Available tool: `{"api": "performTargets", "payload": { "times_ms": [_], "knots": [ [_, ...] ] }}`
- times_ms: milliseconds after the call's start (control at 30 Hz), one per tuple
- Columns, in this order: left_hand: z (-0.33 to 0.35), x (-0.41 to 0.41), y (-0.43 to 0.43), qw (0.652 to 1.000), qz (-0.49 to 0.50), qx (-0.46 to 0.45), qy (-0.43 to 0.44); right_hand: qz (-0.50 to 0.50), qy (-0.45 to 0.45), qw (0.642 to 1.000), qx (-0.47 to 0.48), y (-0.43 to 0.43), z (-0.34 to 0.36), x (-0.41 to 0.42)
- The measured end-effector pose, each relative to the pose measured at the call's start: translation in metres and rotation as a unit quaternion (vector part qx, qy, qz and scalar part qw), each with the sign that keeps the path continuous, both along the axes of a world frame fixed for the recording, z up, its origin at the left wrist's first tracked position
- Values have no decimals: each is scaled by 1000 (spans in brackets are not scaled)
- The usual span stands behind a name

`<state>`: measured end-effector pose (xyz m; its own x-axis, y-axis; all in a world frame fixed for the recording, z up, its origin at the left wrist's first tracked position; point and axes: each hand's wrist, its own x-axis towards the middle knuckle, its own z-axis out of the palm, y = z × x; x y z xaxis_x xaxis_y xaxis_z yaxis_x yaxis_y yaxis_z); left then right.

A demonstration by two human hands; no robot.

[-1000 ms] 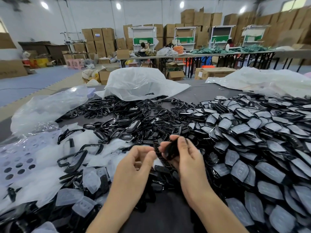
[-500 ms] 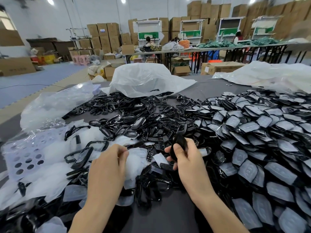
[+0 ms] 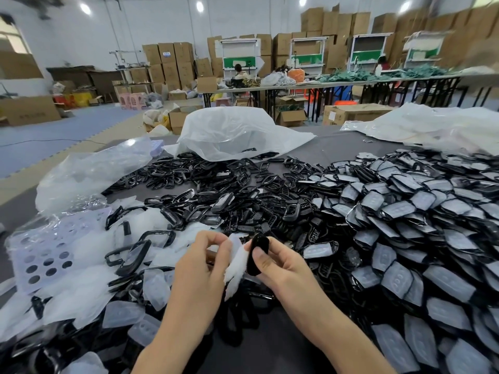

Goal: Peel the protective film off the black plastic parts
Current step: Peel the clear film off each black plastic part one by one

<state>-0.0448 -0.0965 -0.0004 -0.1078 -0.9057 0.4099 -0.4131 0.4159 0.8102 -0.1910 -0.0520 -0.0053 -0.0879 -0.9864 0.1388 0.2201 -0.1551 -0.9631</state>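
Far left: perforated plastic sheet (image 3: 46,255) and a heap of peeled films (image 3: 89,290) lay on the grey table (image 3: 332,149). Left hand (image 3: 201,268) pinched a white protective film (image 3: 237,268) between thumb and fingers. The film hung right against the black plastic part (image 3: 258,256); couldn't tell if it was still stuck. Right hand (image 3: 280,268) gripped that part upright, thumb on its face, over the near table edge. Behind: loose black frames (image 3: 216,195). Right: large pile of film-covered parts (image 3: 405,225).
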Motion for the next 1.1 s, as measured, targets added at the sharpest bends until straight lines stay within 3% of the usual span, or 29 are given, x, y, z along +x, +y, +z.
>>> {"api": "performTargets", "payload": {
  "times_ms": [133,233,333,467,800,1100],
  "knots": [
    [6,4,-5,992,53,21,109,-5,32,999,11,-1,-2,-1],
    [12,9,-9,979,38,64,191,-28,20,999,8,-1,0,-3],
    [13,9,-8,974,11,78,212,-83,15,996,-22,-1,5,-5],
    [13,7,-4,981,-4,48,186,-153,-11,987,-43,-3,7,-9],
    [12,-5,7,991,-58,27,121,-138,16,990,23,-7,2,-15],
    [8,-8,12,987,-158,-26,-30,-179,-3,984,17,-6,5,-24]
  ]
}}
